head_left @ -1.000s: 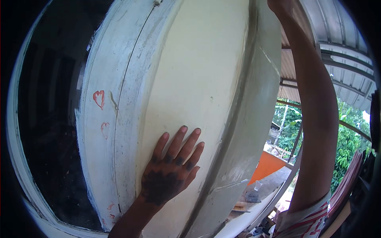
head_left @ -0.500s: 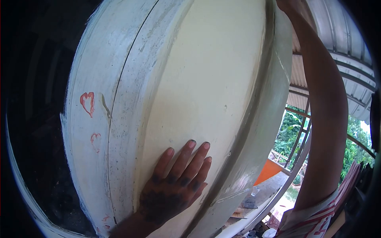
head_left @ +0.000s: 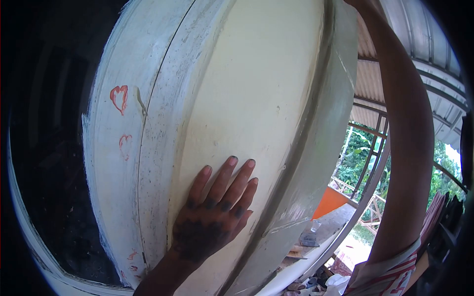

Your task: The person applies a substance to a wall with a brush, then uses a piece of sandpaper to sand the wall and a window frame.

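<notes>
My left hand (head_left: 210,217) lies flat on a tall cream-painted panel (head_left: 247,98), fingers spread and pointing up, with dark marks on its back and knuckles. It holds nothing. My right arm reaches up along the panel's right side, and my right hand (head_left: 359,3) is mostly cut off by the top edge, its fingers hidden. Left of the panel runs a scuffed whitish board (head_left: 116,187) with red heart drawings (head_left: 119,100). A dark groove (head_left: 302,140) separates the panel from a greenish-grey strip (head_left: 333,108) on the right.
Dark glass (head_left: 47,172) fills the left side. Beyond the panel's right edge are a corrugated metal roof (head_left: 434,37), metal posts, green plants (head_left: 358,150) and an orange surface (head_left: 329,202). Assorted items, including a white bag (head_left: 337,285), lie at the lower right.
The view has shifted, so the red hearts appear higher and slightly to the right. My left hand appears slightly higher in view, still flat on the panel. My right arm remains raised.
</notes>
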Demonstrator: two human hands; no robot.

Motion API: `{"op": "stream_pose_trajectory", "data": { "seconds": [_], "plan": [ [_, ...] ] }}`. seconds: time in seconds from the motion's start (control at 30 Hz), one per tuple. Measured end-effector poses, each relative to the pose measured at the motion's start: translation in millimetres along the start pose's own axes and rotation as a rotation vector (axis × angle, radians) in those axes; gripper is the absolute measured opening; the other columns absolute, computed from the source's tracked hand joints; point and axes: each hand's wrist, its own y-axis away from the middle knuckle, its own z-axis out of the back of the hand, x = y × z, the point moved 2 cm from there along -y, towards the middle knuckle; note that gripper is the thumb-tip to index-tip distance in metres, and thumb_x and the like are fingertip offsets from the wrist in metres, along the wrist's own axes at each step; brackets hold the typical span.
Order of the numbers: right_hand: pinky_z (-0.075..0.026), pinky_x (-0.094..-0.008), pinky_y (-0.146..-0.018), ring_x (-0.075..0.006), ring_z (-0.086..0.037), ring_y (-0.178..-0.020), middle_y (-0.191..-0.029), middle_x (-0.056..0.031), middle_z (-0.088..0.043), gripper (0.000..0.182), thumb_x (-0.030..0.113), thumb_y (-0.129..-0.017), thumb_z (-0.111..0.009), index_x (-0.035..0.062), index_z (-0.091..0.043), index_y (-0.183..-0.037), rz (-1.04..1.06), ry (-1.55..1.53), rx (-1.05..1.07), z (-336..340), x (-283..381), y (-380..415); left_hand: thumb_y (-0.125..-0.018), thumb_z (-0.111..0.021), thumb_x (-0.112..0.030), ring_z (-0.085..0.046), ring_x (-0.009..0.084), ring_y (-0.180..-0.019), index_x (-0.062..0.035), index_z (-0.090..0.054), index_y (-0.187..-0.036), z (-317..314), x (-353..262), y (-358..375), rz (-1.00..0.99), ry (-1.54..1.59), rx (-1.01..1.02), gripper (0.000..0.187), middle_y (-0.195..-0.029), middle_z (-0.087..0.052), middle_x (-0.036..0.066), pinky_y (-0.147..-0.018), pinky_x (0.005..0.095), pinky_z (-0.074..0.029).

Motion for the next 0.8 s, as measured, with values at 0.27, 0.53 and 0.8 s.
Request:
{"op": "stream_pose_trajectory", "data": {
  "seconds": [0.27, 0.53, 0.8],
  "plan": [
    [-0.055, -0.0500, -0.086, -0.0441, -0.069, -0.098, -0.101, -0.0258, -0.072, 0.029, 0.021, -0.088, -0.059, -0.0036, -0.074, -0.093, -0.524, -0.635, 0.026, 72, 19, 46, -0.081, -0.077, -0.042, -0.032, 0.0238, -0.147, -0.0277, -0.058, -0.140, 1, -6, 29, 0.021, -0.042, 0.044, 0.064, -0.160, -0.038, -0.002, -0.120, 0.0512, -0.026],
    [-0.055, -0.0498, -0.087, -0.0435, -0.069, -0.099, -0.103, -0.0269, -0.071, 0.032, 0.024, -0.088, -0.059, -0.0039, -0.072, -0.096, -0.387, -0.665, 0.159, 154, 21, 83, -0.083, -0.074, -0.040, -0.028, 0.0242, -0.150, -0.0287, -0.054, -0.144, 18, -5, 64, 0.013, -0.019, 0.177, 0.065, -0.162, -0.035, -0.003, -0.122, 0.0503, -0.023],
    [-0.055, -0.0519, -0.083, -0.0429, -0.069, -0.095, -0.101, -0.0259, -0.071, 0.027, 0.014, -0.091, -0.052, 0.0065, -0.071, -0.109, -0.587, -0.835, -0.054, 162, -9, 93, -0.086, -0.070, -0.037, -0.032, 0.0249, -0.148, -0.0293, -0.054, -0.143, 6, -6, 84, 0.056, -0.026, 0.108, 0.059, -0.161, -0.037, -0.003, -0.121, 0.0522, -0.023]
  ]
}}
